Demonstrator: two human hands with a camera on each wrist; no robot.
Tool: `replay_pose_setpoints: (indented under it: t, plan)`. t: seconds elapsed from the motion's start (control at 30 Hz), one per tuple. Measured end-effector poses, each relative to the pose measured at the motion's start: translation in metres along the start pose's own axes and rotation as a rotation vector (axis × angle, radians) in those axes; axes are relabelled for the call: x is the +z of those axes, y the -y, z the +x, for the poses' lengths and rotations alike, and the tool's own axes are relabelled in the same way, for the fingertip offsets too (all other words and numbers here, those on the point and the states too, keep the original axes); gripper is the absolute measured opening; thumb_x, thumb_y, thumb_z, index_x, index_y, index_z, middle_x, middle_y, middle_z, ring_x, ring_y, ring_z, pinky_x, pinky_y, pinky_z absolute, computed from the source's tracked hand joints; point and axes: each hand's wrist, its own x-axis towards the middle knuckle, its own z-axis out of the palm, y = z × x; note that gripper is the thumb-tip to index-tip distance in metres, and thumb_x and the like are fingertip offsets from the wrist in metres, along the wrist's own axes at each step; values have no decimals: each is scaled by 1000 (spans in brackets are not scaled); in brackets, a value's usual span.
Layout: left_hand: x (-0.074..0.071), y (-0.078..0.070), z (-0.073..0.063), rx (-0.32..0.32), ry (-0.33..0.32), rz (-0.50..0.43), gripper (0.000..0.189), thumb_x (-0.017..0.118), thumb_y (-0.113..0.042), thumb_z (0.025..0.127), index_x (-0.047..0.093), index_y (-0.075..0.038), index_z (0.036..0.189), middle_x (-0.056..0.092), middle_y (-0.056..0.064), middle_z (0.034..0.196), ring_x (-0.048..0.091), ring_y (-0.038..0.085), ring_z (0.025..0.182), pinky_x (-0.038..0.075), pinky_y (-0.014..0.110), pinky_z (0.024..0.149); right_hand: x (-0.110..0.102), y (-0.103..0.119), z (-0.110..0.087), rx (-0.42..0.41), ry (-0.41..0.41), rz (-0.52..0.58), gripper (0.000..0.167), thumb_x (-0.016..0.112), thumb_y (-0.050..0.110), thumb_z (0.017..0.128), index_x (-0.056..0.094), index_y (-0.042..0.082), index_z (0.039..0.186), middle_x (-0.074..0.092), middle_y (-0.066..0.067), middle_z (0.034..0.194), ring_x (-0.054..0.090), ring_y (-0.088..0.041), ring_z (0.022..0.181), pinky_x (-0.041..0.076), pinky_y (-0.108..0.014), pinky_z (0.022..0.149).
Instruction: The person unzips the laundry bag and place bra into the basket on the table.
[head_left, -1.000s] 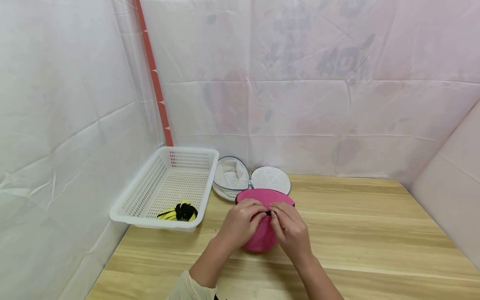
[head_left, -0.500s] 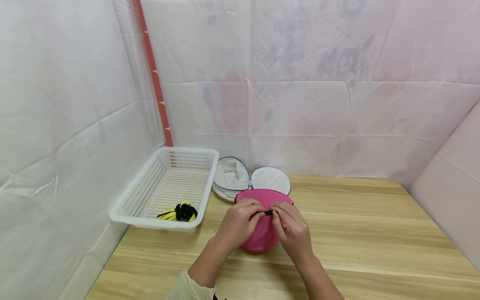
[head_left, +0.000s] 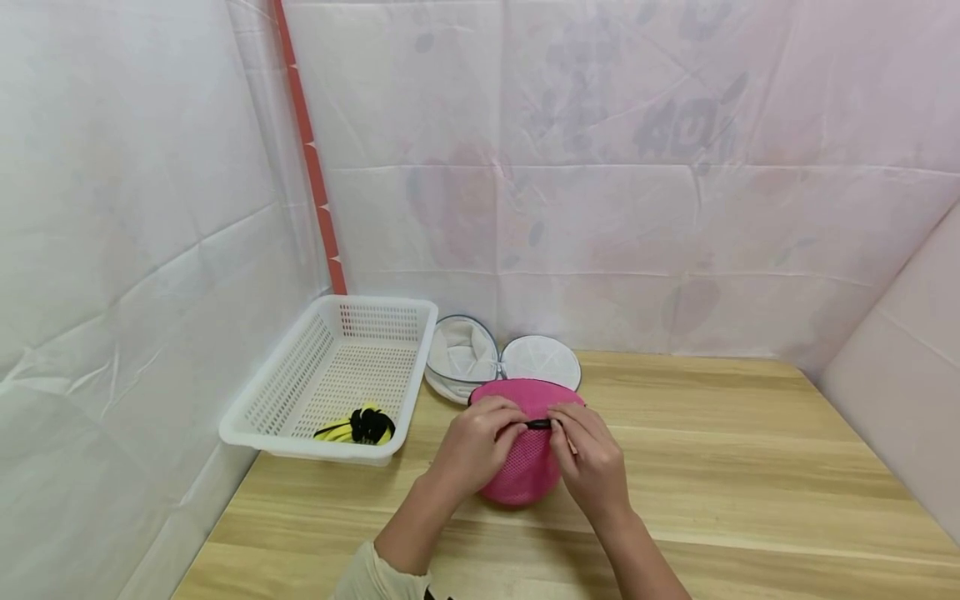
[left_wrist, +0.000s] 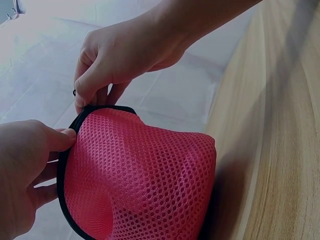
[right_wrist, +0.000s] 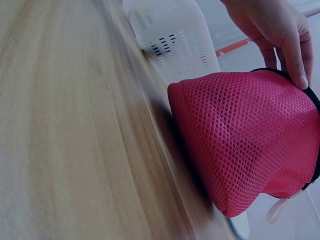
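Note:
A pink mesh laundry bag (head_left: 523, 477) with a black zippered rim stands on the table in the head view, its round pink top facing up. My left hand (head_left: 468, 442) pinches the rim on its near side between thumb and fingers. Close beside it, my right hand (head_left: 596, 458) pinches the same edge, and a short length of black trim (head_left: 538, 424) shows between the two. In the left wrist view the honeycomb mesh (left_wrist: 150, 170) sags inward below both hands. The zipper pull is hidden by the fingers.
At the left stands a white perforated plastic basket (head_left: 262, 429) holding a black and yellow bundle (head_left: 367, 423). Behind the pink bag lies a white round mesh bag (head_left: 461, 350), its lid (head_left: 542, 360) folded open. White sheeting (head_left: 600, 208) hangs around the wooden table (head_left: 750, 467).
My right hand has slid slightly to the right along the rim, so more black trim shows between the hands. My left hand stays nearly in place.

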Motion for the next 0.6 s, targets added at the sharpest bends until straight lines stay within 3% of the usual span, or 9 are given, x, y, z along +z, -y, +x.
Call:
replay_pose_setpoints:
  t: [0.6]
  plan:
    - [1,2,0,-13,0,0,6,75,-13,87,77,-14,93,70,-5,94,65,7,90,54,18,82,-1,-3,-1,23,-8,-25,22,56,9,93,74,-4,96,73,-12,98,68,-28,90,46,-16,99]
